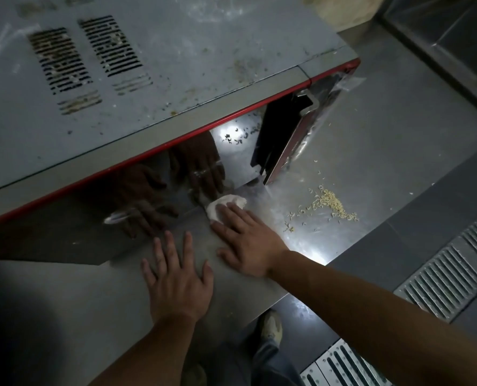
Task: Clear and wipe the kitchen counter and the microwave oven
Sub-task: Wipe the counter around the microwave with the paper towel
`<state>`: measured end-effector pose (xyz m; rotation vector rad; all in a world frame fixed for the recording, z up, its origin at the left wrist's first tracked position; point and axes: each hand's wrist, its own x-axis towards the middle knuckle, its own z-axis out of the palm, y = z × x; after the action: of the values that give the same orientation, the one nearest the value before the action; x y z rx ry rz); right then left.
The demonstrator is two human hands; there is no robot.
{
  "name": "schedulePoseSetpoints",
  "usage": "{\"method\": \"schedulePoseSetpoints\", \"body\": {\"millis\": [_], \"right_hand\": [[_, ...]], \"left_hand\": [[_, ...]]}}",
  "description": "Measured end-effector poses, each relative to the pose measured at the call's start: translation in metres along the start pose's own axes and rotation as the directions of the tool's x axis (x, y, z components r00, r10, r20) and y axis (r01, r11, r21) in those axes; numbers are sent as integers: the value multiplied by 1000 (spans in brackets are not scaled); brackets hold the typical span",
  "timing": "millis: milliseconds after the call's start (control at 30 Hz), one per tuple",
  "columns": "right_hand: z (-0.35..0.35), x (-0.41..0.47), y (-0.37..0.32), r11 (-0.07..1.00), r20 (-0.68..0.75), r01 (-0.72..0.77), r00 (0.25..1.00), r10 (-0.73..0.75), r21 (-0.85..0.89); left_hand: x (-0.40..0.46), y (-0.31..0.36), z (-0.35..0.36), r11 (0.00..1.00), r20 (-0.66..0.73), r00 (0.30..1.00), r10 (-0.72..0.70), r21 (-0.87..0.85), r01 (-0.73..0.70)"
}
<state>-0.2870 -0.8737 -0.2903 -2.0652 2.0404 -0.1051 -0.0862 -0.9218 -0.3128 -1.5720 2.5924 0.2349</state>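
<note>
The left hand (176, 277) lies flat on the grey steel surface (64, 296), fingers (170, 247) straight and spread, holding nothing. The right hand (248, 243) presses a crumpled white cloth (226, 204) onto the same surface with straight, slightly spread fingers, just in front of the grey microwave oven with a red-trimmed mirrored door (148, 87). Both hands are reflected in that door. Pale scattered food crumbs (329, 204) lie near the cloth, to its right. No writing is legible.

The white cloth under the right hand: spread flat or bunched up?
Bunched up. The white cloth sits as a crumpled wad on the steel counter, with the right hand pressing its straight fingers on it.
</note>
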Motion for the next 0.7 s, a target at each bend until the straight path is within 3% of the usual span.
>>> {"method": "schedulePoseSetpoints", "body": {"millis": [100, 367, 533, 700], "right_hand": [[0, 13, 4, 998, 61, -61, 996, 62, -18], [-22, 20, 54, 944, 27, -296, 953, 303, -143], [-36, -5, 105, 850, 21, -523, 851, 525, -61], [-56, -10, 132, 819, -118, -564, 810, 574, 108]], "left_hand": [[1, 0, -1, 1000, -4, 1000, -1, 0, 1], [1, 1, -1, 1000, 0, 1000, -5, 17, 5], [1, 2, -2, 1000, -11, 1000, -1, 2, 1], [1, 1, -1, 1000, -3, 1000, 0, 12, 0]]}}
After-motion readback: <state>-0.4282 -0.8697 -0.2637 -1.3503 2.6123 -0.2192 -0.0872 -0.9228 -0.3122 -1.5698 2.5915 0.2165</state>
